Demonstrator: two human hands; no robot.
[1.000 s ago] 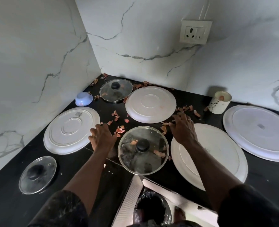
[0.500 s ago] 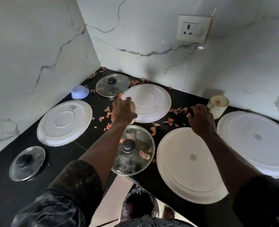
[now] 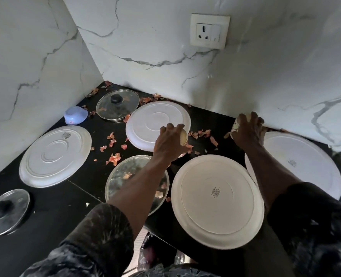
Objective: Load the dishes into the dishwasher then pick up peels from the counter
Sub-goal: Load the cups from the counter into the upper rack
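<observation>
While the left hand (image 3: 168, 141) hangs over the dark counter (image 3: 75, 196) with its fingers curled round a pale, rounded thing (image 3: 183, 137) that may be a cup, the right hand (image 3: 248, 130) has its fingers bent down over the patterned cup (image 3: 234, 128) by the back wall. Peels (image 3: 114, 157) lie scattered between the plates (image 3: 53, 156), some on the front glass lid (image 3: 123, 176) under the left forearm, more along the wall near the back lid (image 3: 116, 105). The dishwasher is not in view, and the plates rest face down on the counter.

Several things could go wrong from here. The right hand's top-down hold covers the cup's mouth, so a thin-walled cup could crush, or tip and spill whatever sits inside. The left forearm passes low over the front glass lid, so a dropped elbow could shove it or drag peels to the floor. The near plate (image 3: 217, 196) seems to overhang the counter edge, and a sleeve brushing it might send it off. Dry, light peels may flutter away from a quick sweep, and those tucked against plate rims could be missed.
</observation>
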